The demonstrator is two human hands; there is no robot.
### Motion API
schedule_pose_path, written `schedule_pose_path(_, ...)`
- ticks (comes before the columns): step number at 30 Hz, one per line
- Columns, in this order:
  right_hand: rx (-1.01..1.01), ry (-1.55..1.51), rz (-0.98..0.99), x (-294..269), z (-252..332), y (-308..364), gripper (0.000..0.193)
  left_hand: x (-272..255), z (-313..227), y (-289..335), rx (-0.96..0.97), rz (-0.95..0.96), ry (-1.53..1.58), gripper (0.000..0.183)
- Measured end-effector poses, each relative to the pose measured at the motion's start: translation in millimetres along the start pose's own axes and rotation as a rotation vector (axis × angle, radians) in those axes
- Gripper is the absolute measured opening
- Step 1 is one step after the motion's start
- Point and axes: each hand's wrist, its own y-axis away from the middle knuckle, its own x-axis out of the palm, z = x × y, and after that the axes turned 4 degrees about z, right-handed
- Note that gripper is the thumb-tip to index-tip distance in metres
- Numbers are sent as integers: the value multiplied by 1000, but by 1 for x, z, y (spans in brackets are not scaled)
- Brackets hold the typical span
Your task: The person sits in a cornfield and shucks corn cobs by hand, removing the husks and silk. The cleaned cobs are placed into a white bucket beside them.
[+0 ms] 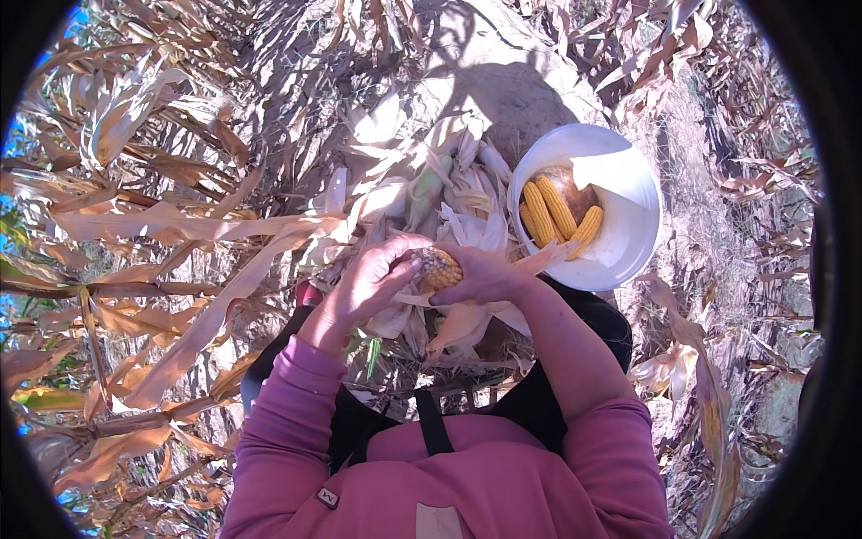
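An ear of corn is held between my two hands, above a pile of dry husks. Yellow kernels show on it, with a paler, greyish patch towards one end. My left hand grips it from the left, thumb and fingers bent around its end. From the right, my right hand wraps around the ear, the thumb along its near side. Pale dry husk leaves hang loose under my hands. Part of the ear is hidden by my fingers.
To the right of my hands stands a white bucket with several bare yellow cobs in it. Discarded husks are heaped just beyond my hands. Dry corn stalks and leaves crowd the left side. A long dry leaf lies at the right.
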Motion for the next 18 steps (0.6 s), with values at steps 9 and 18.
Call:
schedule_pose_path(9,-11,-228,142,3,-19,-6,69,-3,18,1,171,-16,-254,27)
schedule_pose_path(18,-22,-339,115,-3,-30,-7,68,-1,0,5,30,-4,-125,47)
